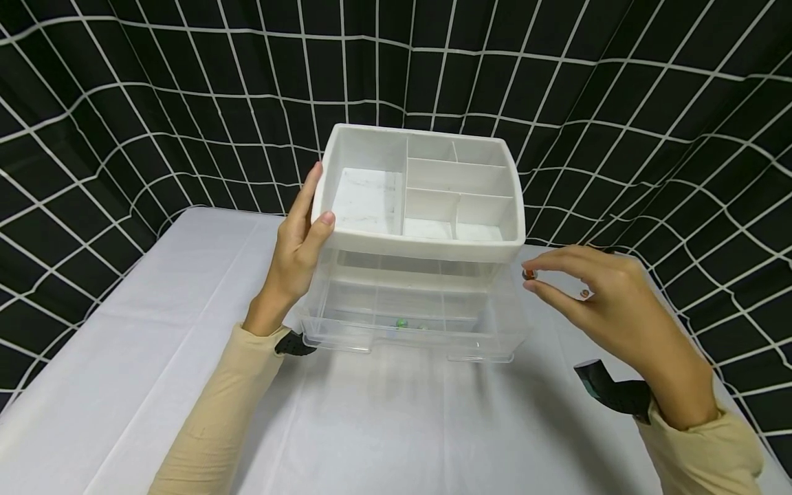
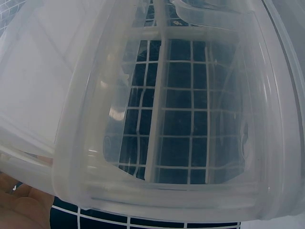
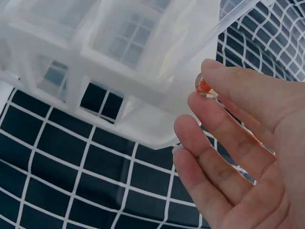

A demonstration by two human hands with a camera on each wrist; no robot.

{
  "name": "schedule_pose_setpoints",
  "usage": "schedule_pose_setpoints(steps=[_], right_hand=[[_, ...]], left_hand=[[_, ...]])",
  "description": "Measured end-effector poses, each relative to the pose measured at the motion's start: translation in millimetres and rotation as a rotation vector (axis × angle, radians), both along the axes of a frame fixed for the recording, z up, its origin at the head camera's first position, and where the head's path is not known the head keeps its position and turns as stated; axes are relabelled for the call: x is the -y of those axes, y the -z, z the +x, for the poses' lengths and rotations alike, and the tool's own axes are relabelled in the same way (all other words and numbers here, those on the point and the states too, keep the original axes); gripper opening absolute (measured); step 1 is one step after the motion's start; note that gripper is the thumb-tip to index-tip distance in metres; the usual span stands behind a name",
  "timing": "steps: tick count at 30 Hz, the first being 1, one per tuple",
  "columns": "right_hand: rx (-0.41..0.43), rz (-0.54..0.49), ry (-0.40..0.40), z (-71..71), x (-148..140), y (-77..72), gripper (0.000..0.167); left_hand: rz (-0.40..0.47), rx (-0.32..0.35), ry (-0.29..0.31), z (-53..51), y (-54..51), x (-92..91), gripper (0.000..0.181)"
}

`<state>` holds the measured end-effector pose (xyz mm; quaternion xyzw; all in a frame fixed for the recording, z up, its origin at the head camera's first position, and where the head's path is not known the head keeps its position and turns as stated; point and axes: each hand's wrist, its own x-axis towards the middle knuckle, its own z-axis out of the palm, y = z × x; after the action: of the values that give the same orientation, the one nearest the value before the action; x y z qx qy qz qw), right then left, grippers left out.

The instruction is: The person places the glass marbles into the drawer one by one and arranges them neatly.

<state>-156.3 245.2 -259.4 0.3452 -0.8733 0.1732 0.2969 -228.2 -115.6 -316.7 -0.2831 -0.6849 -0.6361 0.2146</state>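
My left hand point(image 1: 293, 251) grips the left side of a white storage organizer point(image 1: 427, 244), its thumb over the front rim; only part of that hand point(image 2: 21, 205) shows in the left wrist view. The organizer's open top tray has several compartments. Below it a clear drawer point(image 1: 346, 330) sticks out toward me, with a green marble point(image 1: 401, 323) inside near the front. To the right of the organizer, my right hand point(image 1: 609, 302) pinches a glass marble point(image 3: 205, 87) with orange-red inside between thumb and index finger. The other fingers are loosely bent.
A white cloth point(image 1: 247, 412) covers the table. Black fabric with a white grid point(image 1: 247, 89) hangs behind and on both sides. A small orange-brown thing point(image 1: 584, 293) shows in the gap of my right hand; cannot tell whether it lies on the cloth.
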Motion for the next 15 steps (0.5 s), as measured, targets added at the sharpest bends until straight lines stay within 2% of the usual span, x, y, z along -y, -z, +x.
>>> schedule_pose_setpoints(steps=[6,10,15], right_hand=[[-0.010,-0.013,-0.053,2.1,7.2,-0.9,0.031],[0.009,-0.001,-0.084,4.0,13.3,-3.0,0.019],[0.041,0.030,-0.081,5.0,20.6,-5.6,0.025]], left_hand=[[0.002,-0.003,0.001,0.0,-0.2,0.2,0.063],[0.001,-0.010,-0.001,0.0,-0.5,-0.2,0.063],[-0.002,-0.014,-0.002,-0.1,-0.4,-0.5,0.063]])
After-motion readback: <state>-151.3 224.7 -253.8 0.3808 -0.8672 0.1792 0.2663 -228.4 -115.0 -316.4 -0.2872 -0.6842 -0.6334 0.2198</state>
